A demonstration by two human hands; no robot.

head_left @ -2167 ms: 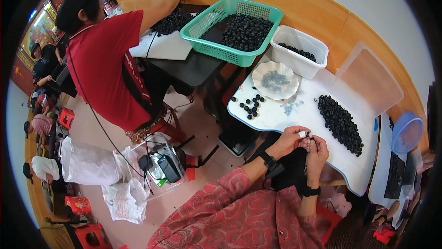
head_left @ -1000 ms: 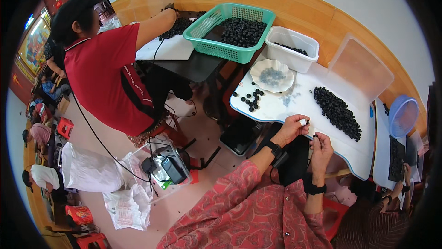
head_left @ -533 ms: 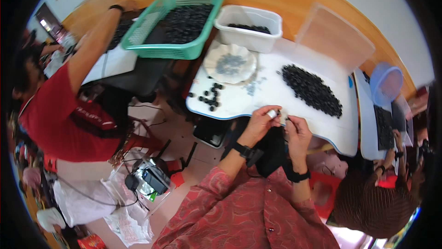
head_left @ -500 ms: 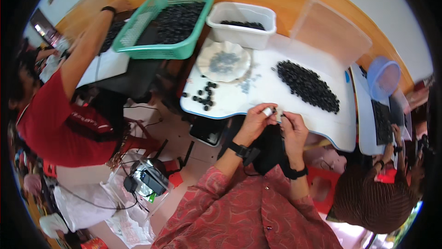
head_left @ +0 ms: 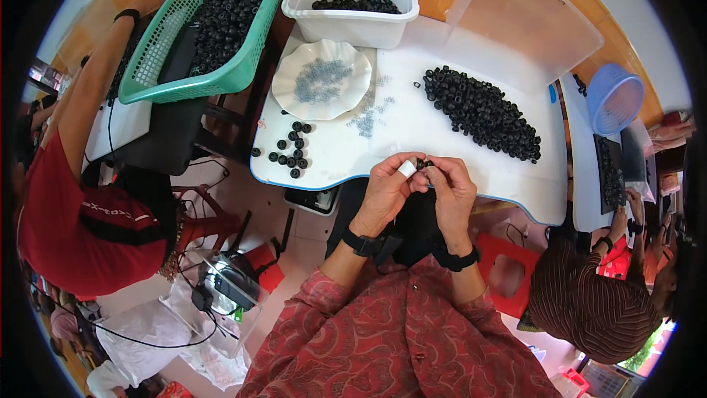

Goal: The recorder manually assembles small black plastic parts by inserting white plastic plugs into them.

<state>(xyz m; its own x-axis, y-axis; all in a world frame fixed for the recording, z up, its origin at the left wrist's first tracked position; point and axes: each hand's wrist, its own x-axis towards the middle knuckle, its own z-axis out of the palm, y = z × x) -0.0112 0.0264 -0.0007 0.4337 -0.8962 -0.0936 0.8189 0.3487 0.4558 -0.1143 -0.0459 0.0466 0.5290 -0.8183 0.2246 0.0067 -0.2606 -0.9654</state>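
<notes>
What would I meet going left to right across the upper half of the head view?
Green basket, scalloped white dish, large heap of black parts, blue basket.

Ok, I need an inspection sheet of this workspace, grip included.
Surface: white table, blue-edged.
Parts: black pile at right; clear bits in dish, others beside it.
Clutter: loose black pieces in front of dish.
Grip: left hand and right hand together, pinching something small and black; details unclear.
Cables: black cable, lower left.
Surroundings: tub at back; green basket at left; co-workers in red and brown either side.
</notes>
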